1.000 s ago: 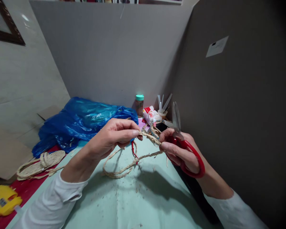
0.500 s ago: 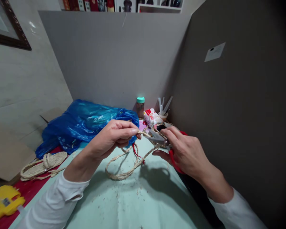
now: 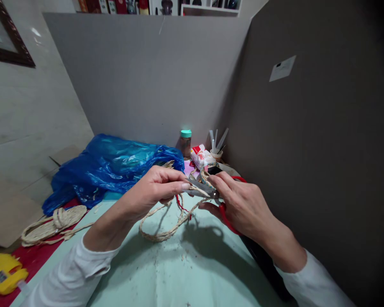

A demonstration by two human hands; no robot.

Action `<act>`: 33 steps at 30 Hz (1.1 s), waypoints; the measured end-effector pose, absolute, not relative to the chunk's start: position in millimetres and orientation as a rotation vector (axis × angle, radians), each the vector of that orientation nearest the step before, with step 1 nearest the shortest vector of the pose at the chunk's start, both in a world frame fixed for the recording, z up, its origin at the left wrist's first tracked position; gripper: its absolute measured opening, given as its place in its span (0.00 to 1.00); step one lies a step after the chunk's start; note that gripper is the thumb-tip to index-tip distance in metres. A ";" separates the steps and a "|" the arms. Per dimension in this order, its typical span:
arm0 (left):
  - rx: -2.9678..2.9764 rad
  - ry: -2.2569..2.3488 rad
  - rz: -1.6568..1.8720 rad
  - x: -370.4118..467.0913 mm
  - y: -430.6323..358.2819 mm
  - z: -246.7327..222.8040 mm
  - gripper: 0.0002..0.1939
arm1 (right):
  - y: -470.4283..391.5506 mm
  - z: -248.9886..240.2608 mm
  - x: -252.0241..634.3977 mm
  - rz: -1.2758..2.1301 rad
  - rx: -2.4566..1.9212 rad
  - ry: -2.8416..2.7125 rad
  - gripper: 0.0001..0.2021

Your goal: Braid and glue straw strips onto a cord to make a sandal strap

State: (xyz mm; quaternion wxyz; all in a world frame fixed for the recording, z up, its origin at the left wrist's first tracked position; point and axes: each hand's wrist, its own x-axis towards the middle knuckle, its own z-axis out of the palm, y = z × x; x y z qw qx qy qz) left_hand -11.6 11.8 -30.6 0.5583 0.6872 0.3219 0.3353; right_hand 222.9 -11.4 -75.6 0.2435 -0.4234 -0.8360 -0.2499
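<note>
The sleeves (image 3: 67,268) are white and creased, left cuff (image 3: 99,258) slightly open.

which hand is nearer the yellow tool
Left. The left hand is up and to the right of the yellow tool, pinching a straw strand; the right hand, holding scissors, is farther right.

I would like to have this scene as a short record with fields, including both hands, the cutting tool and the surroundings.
left hand: pinches a pale strand between thumb and fingers
right hand: holds red-handled scissors
blades: parted, pointing toward the left hand; the strand appears to lie between them
below the hands: looped braided cord, red thread
left side: blue plastic bag, woven sandal-shaped piece, yellow tool
back: jar with green lid
work surface: pale green covering
</note>
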 end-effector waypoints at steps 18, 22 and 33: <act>1.606 0.732 0.795 -8.3 7.9 -26.1 0.09 | -11.9 -66.9 225.0 0.201 -0.954 -2.106 0.10; 1.652 0.805 0.867 -7.4 9.7 -26.0 0.08 | -19.5 -58.5 223.1 0.551 -1.025 -1.950 0.08; 2.269 0.741 0.982 -10.5 8.7 -23.0 0.07 | -25.0 -54.7 229.0 1.017 -0.922 -1.650 0.11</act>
